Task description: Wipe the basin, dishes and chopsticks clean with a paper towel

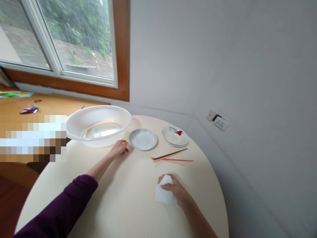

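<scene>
My right hand [173, 188] grips a folded white cloth [164, 195] over the tabletop, with the thumb across it. My left hand [119, 148] reaches forward with loosely curled fingers, a small gap between them and nothing held. It lies between a large translucent white basin [99, 141] and a pale blue-grey plate [143, 139], close to the plate's left rim. White plates with a red flower pattern [174, 136] sit to the right of that plate, one seemingly on another. In front of them, a dark brown chopstick [170, 154] crosses a red chopstick [178, 160].
Everything stands on a round cream table [123, 198] beside a white wall with a power socket [221, 123]. At left is a wooden desk [56, 100] with small coloured items [29, 109], under a window [81, 39]. A blurred patch covers part of the desk.
</scene>
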{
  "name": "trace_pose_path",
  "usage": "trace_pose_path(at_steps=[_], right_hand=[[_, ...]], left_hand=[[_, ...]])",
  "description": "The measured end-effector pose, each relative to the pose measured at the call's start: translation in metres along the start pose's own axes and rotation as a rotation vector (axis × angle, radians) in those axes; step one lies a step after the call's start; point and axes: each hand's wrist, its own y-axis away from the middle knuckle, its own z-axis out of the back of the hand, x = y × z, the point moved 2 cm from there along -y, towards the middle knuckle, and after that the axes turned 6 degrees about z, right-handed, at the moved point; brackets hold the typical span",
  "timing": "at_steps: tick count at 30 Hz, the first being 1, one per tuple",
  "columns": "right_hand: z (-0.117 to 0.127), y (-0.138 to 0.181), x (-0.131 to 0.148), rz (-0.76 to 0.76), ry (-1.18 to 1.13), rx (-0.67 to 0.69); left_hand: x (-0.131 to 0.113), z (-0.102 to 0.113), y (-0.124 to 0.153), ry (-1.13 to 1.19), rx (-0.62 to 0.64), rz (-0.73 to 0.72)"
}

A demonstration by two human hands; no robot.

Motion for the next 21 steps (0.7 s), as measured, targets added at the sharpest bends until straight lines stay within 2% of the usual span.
trace_pose_path(at_steps=[4,9,14,18,21], right_hand=[[0.0,0.0,0.0,0.003,-0.002,-0.004],[-0.002,0.002,0.003,0.009,-0.016,-0.004],[-0.004,0.003,0.004,-0.015,-0.002,-0.022],[-0.005,0.003,0.005,-0.017,0.006,-0.024],[-0.004,0.003,0.005,0.001,0.005,-0.002]], left_hand=[[0.004,0.0,0.016,0.008,0.017,0.001],[0.011,0.001,0.036,0.039,0.048,-0.064],[0.023,-0.002,0.052,0.123,0.154,-0.16],[0.03,-0.006,0.064,0.133,0.212,-0.152],[0.033,-0.007,0.074,0.137,0.197,-0.134]])
